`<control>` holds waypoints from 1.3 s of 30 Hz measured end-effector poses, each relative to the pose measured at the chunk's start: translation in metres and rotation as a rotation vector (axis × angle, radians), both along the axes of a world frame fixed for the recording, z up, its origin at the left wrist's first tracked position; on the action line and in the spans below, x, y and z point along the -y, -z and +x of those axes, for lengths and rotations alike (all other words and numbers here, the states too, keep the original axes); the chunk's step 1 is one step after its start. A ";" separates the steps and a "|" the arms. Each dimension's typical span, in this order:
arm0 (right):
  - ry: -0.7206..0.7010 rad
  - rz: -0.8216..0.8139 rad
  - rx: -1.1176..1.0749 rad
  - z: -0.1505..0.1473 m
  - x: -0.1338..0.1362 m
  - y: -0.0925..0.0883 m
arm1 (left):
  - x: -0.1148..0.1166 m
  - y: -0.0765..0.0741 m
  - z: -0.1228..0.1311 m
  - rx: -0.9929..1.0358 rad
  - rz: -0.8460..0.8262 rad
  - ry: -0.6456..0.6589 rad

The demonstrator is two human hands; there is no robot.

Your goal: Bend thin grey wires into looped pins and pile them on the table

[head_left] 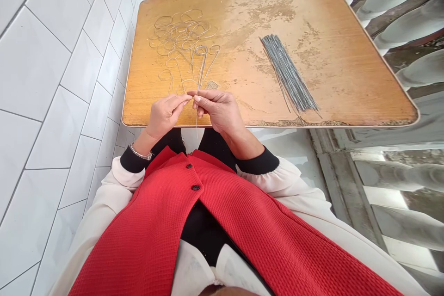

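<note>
Both hands meet over the near edge of the table (312,9), just in front of the body. The left hand (165,113) and right hand (218,111) face each other, their fingertips almost touching. Between them runs a single thin wire (197,128). The left fingers (182,100) are pinched shut on it, thumb against forefinger. The right fingers (204,98) close on it from the other side at nearly the same spot.

The wire's long axis runs roughly away from the body. Its lower end hangs past the table edge below the hands, and its upper part rises beyond the fingertips toward the far side. There it is hard to tell apart from the pieces lying behind it. Neither hand is clearly nearer to it, as both grip at the middle.

Beyond the hands and slightly to the left lies a loose heap of curled wires (180,39), near but apart from the fingers. Well to the right is a bundle of straight wires (288,74), lying diagonally with its near end fanned out toward the table edge. It lies closer to the right hand.

A bracelet (140,153) sits on the left wrist. White tiles (41,78) are on the left and pale balusters (409,23) on the right.
</note>
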State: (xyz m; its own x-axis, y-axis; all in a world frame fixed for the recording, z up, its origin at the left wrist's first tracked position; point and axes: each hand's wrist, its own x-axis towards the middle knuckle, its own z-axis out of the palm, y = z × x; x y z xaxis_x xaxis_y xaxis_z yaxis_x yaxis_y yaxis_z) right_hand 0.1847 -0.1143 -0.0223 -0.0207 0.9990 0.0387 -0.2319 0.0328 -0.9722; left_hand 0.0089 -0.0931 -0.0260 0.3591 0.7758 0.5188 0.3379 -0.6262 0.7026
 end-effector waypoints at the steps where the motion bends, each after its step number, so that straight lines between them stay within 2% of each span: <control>1: -0.011 0.008 0.002 0.000 0.000 0.000 | 0.000 0.000 0.001 0.031 -0.029 0.006; 9: -0.082 0.017 -0.001 0.001 0.000 0.002 | -0.004 -0.002 -0.003 0.073 -0.115 0.021; 20: -0.084 0.040 -0.030 0.008 0.001 -0.008 | 0.005 0.004 0.003 0.167 -0.104 -0.089; 29: -0.040 0.078 -0.008 0.003 -0.003 0.003 | 0.004 0.014 0.006 -0.011 0.128 -0.135; 32: -0.034 0.088 -0.057 0.004 -0.003 0.003 | 0.006 0.015 0.009 0.053 0.122 -0.147; 37: -0.044 0.058 -0.086 0.005 -0.001 -0.003 | 0.007 0.011 0.008 0.232 0.037 -0.270; 39: -0.038 0.049 -0.087 0.004 -0.001 -0.004 | 0.007 0.008 0.007 0.254 0.055 -0.296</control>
State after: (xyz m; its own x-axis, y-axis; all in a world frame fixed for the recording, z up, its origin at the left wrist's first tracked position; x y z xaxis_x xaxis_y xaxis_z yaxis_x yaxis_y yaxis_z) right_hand 0.1887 -0.1129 -0.0185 -0.0535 0.9945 0.0904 -0.3177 0.0689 -0.9457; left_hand 0.0156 -0.1005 -0.0342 -0.0214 0.7952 0.6060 0.3293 -0.5667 0.7553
